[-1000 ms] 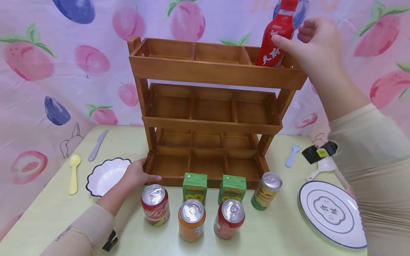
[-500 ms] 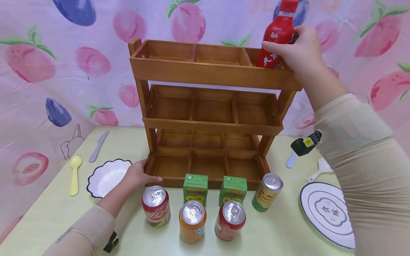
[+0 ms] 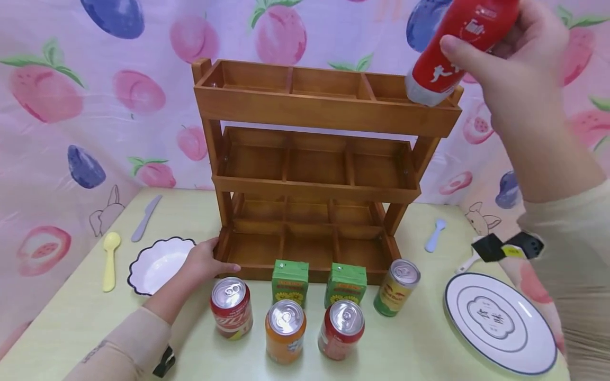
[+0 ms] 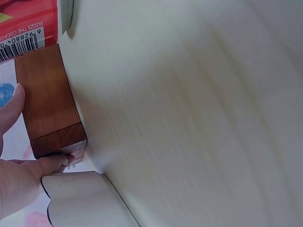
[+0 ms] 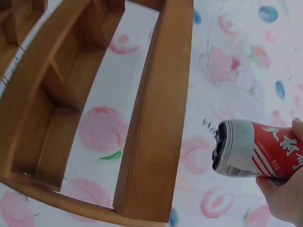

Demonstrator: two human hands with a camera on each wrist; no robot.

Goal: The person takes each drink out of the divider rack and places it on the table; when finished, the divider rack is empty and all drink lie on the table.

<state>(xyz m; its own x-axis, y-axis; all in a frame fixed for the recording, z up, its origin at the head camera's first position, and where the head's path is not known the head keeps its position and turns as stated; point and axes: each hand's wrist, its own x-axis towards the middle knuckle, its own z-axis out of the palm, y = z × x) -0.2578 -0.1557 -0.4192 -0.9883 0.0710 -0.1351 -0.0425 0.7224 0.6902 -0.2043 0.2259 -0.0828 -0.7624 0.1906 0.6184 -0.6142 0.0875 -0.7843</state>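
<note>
My right hand (image 3: 521,79) grips a red plastic drink bottle (image 3: 459,45) with white lettering. The bottle is tilted, its pale base pointing down and left, over the right end of the wooden rack (image 3: 314,108); its cap is out of view. In the right wrist view, the bottle (image 5: 241,149) is apart from the rack's top tier (image 5: 165,109). My left hand (image 3: 202,260) holds the rack's lower left corner, thumb along the front. In the left wrist view, the fingers curl around the end of the wooden base (image 4: 49,94).
Before the rack stand a red can (image 3: 231,307), an orange can (image 3: 285,330), another red can (image 3: 340,329), a yellow-green can (image 3: 397,287) and two green cartons (image 3: 289,280). A scalloped bowl (image 3: 159,264) and yellow spoon (image 3: 110,259) lie left, a white plate (image 3: 500,323) right.
The bottle stood in the top tier's right compartment. My right hand closed around it, then lifted and tilted it up and to the right. My left hand has stayed on the rack.
</note>
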